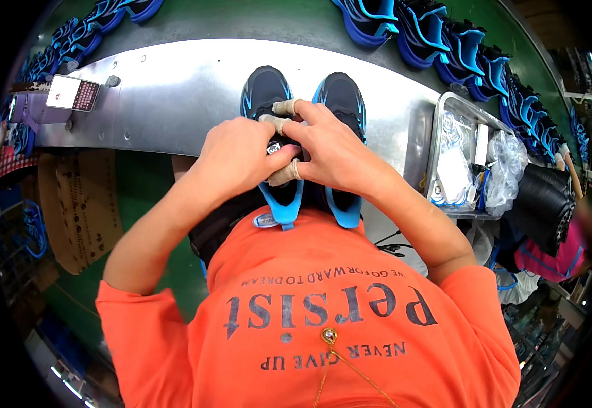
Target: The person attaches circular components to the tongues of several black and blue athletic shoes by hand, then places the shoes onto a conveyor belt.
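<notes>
Two black sneakers with blue trim stand side by side at the metal bench's edge, toes away from me and heels near my orange shirt. Both my hands meet over the lacing of the left sneaker (266, 87). My left hand (233, 155) curls over its left side, with the thumb stretched across the tongue. From the right comes my right hand (336, 146), with tan wraps on several fingertips, gripping around the tongue and laces. What the fingertips pinch is mostly hidden. The right sneaker (342, 95) stands partly under my right hand, which covers its middle.
A metal tray (437, 146) with labels and clear plastic bags sits to the right on the bench (173, 81). More sneakers (418, 34) line the green surface beyond. At the left stands a box with a white-and-dark card (71, 93). A co-worker's pink sleeve (554, 251) shows far right.
</notes>
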{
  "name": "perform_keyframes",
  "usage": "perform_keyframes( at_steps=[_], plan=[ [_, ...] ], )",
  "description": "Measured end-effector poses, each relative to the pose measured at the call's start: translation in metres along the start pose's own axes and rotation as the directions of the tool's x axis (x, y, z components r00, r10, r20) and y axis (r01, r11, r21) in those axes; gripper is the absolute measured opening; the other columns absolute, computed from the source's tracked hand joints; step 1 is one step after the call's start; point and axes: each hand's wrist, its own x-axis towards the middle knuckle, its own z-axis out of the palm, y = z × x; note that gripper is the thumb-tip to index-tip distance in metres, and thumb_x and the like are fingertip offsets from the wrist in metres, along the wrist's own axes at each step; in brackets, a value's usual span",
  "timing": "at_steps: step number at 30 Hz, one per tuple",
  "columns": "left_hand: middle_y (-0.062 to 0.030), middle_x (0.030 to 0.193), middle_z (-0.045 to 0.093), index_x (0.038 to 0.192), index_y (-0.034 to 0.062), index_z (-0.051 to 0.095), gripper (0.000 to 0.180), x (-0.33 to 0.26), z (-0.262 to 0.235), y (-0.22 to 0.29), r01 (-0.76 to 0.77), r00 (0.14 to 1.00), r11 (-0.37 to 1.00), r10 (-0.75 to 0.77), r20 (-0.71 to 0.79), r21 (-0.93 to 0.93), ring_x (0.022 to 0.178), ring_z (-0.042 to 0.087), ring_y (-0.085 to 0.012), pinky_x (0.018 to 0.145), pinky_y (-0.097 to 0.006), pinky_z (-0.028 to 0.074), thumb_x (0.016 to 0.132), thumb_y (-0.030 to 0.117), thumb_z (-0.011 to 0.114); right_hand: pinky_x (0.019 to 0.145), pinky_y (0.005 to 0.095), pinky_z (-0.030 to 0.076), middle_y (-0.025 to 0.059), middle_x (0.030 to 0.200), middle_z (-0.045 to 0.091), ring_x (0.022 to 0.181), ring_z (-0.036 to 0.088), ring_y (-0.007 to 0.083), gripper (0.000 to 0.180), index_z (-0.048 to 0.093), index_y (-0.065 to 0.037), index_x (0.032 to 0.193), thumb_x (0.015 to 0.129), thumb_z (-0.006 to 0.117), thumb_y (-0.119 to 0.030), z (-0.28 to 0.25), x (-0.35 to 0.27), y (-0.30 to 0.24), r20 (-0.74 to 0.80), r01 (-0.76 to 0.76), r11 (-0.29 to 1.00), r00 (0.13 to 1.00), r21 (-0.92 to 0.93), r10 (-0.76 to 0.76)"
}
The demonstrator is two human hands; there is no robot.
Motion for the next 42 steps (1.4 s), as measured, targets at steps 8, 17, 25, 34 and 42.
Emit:
perform_keyframes(
  at_steps=[8, 17, 25, 34, 42],
  plan=[
    [-0.0133, 0.069, 0.065, 0.088, 0.0057, 0.068, 0.027, -0.003, 0.004, 0.006, -0.118, 0.982, 0.992, 0.123, -0.145, 0.048, 0.065, 0.065, -0.0351, 0.062, -0.046, 0.051, 0.080, 0.032, 0.069, 0.092, 0.0435, 0.052, 0.0101, 0.130, 0.054, 0.112, 0.054, 0.0329, 0.064, 0.064, -0.008, 0.126, 0.067, 0.082, -0.023, 0.004, -0.002, 0.006, 0.000, -0.008, 0.999, 1.000, -0.050, 0.008],
    [-0.0098, 0.084, 0.060, 0.101, 0.0030, 0.059, 0.028, -0.025, 0.005, -0.010, -0.348, 0.857, 0.934, 0.284, -0.430, -0.077, 0.076, 0.062, -0.0236, 0.061, -0.034, 0.047, 0.079, 0.010, 0.075, 0.104, 0.0409, 0.043, 0.0141, 0.127, 0.055, 0.120, 0.048, 0.0335, 0.059, 0.065, -0.016, 0.130, 0.074, 0.082, -0.024, -0.018, 0.001, 0.002, 0.128, -0.047, 0.982, 0.992, 0.181, 0.024],
    [-0.0107, 0.114, 0.067, 0.124, -0.0032, 0.057, 0.032, -0.083, 0.049, -0.003, 0.294, 0.942, -0.079, -0.148, 0.303, -0.953, 0.077, 0.065, -0.0130, 0.060, -0.023, 0.051, 0.104, 0.021, 0.053, 0.088, 0.0382, 0.049, 0.0101, 0.100, 0.057, 0.097, 0.057, 0.0281, 0.040, 0.072, -0.021, 0.121, 0.082, 0.076, -0.016, -0.025, 0.010, -0.015, 0.183, -0.102, 0.964, 0.981, 0.246, 0.057],
    [-0.0146, 0.116, 0.067, 0.121, -0.0036, 0.059, 0.030, -0.071, 0.069, -0.003, 0.160, 0.965, -0.352, -0.140, 0.221, -0.922, 0.093, 0.066, -0.0184, 0.074, -0.031, 0.056, 0.104, 0.019, 0.049, 0.072, 0.0393, 0.052, 0.0086, 0.097, 0.056, 0.089, 0.058, 0.0289, 0.046, 0.067, -0.018, 0.127, 0.082, 0.070, -0.009, 0.003, -0.006, -0.009, -0.037, 0.149, 0.979, 0.987, -0.136, -0.155],
    [-0.0186, 0.114, 0.067, 0.117, -0.0046, 0.060, 0.031, -0.069, 0.069, 0.000, 0.140, 0.966, -0.332, -0.160, 0.202, -0.933, 0.088, 0.069, -0.0237, 0.068, -0.033, 0.057, 0.104, 0.022, 0.050, 0.092, 0.0404, 0.050, 0.0145, 0.118, 0.060, 0.106, 0.059, 0.0317, 0.050, 0.058, -0.006, 0.135, 0.085, 0.058, -0.004, 0.007, -0.024, -0.021, -0.110, 0.177, 0.964, 0.973, -0.198, -0.201]
  ],
)
